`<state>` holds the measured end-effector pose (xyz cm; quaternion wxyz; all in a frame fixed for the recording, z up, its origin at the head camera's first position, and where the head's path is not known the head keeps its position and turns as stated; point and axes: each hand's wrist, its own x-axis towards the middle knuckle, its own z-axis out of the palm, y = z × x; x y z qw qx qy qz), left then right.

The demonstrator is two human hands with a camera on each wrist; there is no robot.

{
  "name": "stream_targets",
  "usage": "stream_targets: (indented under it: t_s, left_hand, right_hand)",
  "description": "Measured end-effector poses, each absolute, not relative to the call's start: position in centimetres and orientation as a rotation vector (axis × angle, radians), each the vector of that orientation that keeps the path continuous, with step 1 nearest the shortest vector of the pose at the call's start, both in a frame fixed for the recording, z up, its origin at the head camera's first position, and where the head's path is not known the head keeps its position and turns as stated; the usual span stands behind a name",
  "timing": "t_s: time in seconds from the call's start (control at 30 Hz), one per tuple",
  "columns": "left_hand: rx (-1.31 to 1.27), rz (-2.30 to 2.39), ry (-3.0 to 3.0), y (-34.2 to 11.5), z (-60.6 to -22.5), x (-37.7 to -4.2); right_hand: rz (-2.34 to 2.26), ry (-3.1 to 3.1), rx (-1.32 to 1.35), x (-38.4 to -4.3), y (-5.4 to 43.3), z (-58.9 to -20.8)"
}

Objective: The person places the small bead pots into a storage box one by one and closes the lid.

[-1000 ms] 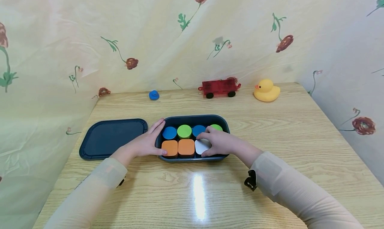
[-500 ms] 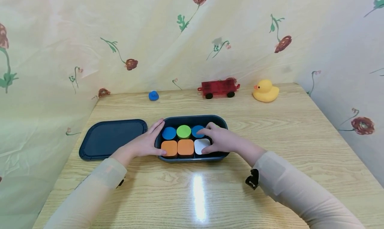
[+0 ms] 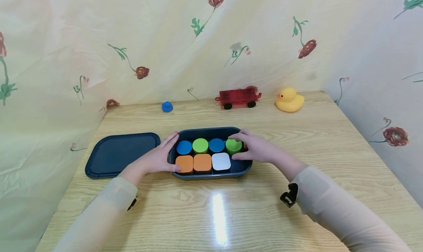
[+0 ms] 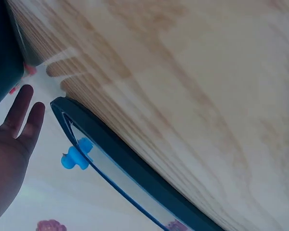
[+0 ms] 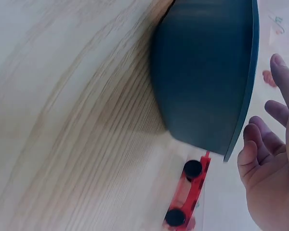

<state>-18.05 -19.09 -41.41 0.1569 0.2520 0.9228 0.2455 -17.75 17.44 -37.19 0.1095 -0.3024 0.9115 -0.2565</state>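
In the head view a dark blue box [image 3: 242, 169] holds two rows of pieces. Its back row has round tops: blue [image 3: 184, 147], green [image 3: 200, 145], blue [image 3: 216, 145] and a green cylinder [image 3: 234, 146]. In front stand two orange square pieces [image 3: 202, 163] and a white square piece [image 3: 221, 161]. My left hand [image 3: 158, 158] rests at the box's left end, fingers straight, thumb over the leftmost orange piece. Over the right end, my right hand [image 3: 261, 148] has thumb and forefinger apart, on either side of the right green cylinder; no grip shows.
A dark lid or tray [image 3: 120, 154] lies left of the box. Along the table's back edge are a small blue duck [image 3: 167, 106], a red toy wagon [image 3: 238, 98] and a yellow rubber duck [image 3: 289, 100]. Bare floor of the box shows right of the white piece.
My right hand has moved rightward off the white piece, uncovering it and the right green cylinder. My left hand keeps its place on the box. The whole view has shifted slightly.
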Motion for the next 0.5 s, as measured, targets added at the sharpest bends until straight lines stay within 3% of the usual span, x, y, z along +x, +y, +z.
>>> stream_targets:
  t_s: [0.5]
  left_hand:
    - [0.604,0.673,2.767,-22.4,-41.7,-17.4]
  right_hand:
    - [-0.831,2.811,-0.773,-18.2,22.0,-37.4]
